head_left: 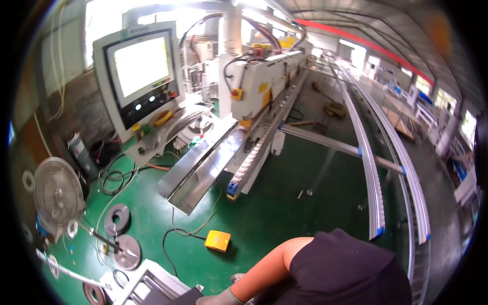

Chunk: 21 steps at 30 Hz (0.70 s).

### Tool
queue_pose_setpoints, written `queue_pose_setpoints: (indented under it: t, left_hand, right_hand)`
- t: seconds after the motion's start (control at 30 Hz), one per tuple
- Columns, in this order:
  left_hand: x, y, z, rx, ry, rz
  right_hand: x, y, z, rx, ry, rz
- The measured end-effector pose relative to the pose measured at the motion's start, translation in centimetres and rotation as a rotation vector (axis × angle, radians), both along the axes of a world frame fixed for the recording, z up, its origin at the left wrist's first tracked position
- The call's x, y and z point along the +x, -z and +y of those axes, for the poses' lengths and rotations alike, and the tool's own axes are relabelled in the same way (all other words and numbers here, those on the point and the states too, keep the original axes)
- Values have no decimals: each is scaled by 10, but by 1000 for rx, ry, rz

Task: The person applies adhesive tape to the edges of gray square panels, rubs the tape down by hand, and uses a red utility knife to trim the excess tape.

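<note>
head | gloved hand [216, 299] low by grey metal frame [152, 284]

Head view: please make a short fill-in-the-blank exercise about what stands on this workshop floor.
1. The workshop floor is painted ____.
2. The small box lying on the floor, with a cable attached, is ____.
3. At the left edge stands a round ____ with a wire guard.
4. The control screen on the long machine is switched ____.

Missing words: green; yellow; fan; on

Glossy green floor [264, 203]; shiny metal infeed guide [203, 168]; ribbed black cloth sleeve [351, 264].
</note>
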<state>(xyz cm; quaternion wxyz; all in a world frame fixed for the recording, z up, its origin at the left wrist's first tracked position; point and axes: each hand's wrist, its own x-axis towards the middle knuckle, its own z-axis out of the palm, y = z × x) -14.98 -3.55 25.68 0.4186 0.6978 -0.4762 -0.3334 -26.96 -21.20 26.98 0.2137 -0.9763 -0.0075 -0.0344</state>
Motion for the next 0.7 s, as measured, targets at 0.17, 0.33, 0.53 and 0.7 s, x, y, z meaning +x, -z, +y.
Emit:
queue_pose_setpoints:
  t: [0.17, 0.33, 0.53, 0.7]
  left_hand:
    - [-4, -36, -81, -244, 186, -491]
    - [-8, -71, -126, -407, 177, -475]
    - [-34, -47, -132, -332, -200, 159]
    - [-34, -57, -177, -427, -373, 264]
  right_hand:
    - [-31, -13, -35, 416, 449, -90]
    - [-71, 19, -123, 894, 1026, -409]
    - [-220, 89, -217, 884, 1437, -647]
    - [-290, 140, -235, 1799, 1424, -1332]
